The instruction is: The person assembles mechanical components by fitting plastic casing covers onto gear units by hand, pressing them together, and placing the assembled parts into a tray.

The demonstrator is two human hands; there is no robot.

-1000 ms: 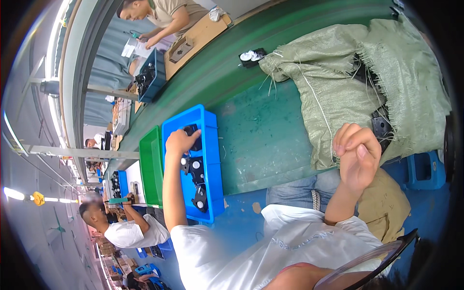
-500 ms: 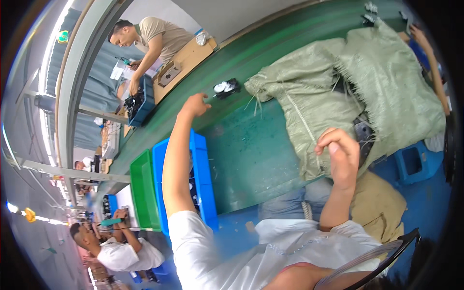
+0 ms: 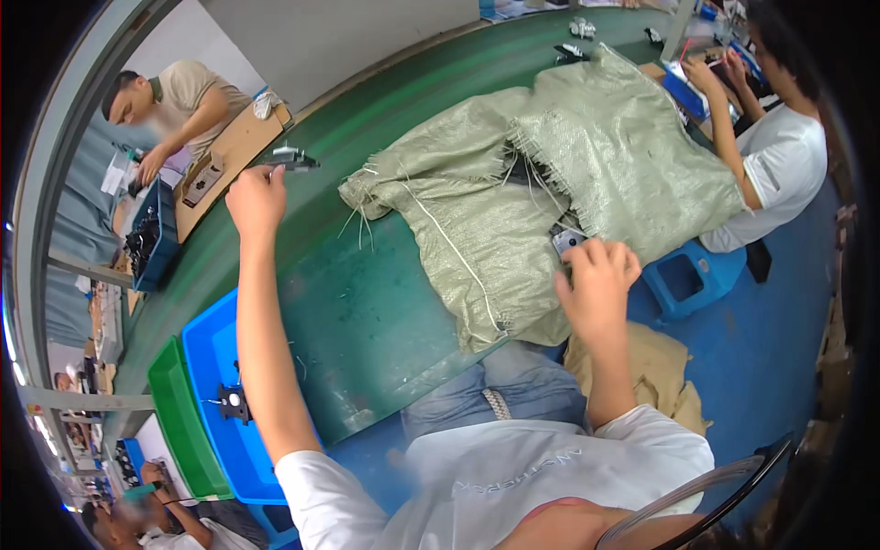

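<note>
My left hand (image 3: 257, 200) reaches out over the green conveyor belt (image 3: 380, 108), its fingers closed on a small black part with silvery pieces (image 3: 291, 159). The part's exact kind is unclear. My right hand (image 3: 599, 286) hovers with loosely bent fingers, apart from one another, and nothing shows in it. Just beyond its fingertips, a grey and black part (image 3: 566, 240) peeks from the gap of a pale green woven sack (image 3: 458, 238). The sack lies across the table, its frayed edges and loose threads hanging about the gap.
At the left stand a blue bin (image 3: 209, 362) with a few black parts and a green bin (image 3: 177, 417). A blue stool (image 3: 683, 280) is on the right, near brown sacking (image 3: 642, 367). Co-workers sit across the belt, at the right and at the lower left.
My left hand has reached farther out and picked up the black part from the belt. My right hand's fingers have opened beside the sack gap. The view has shifted to the right.
</note>
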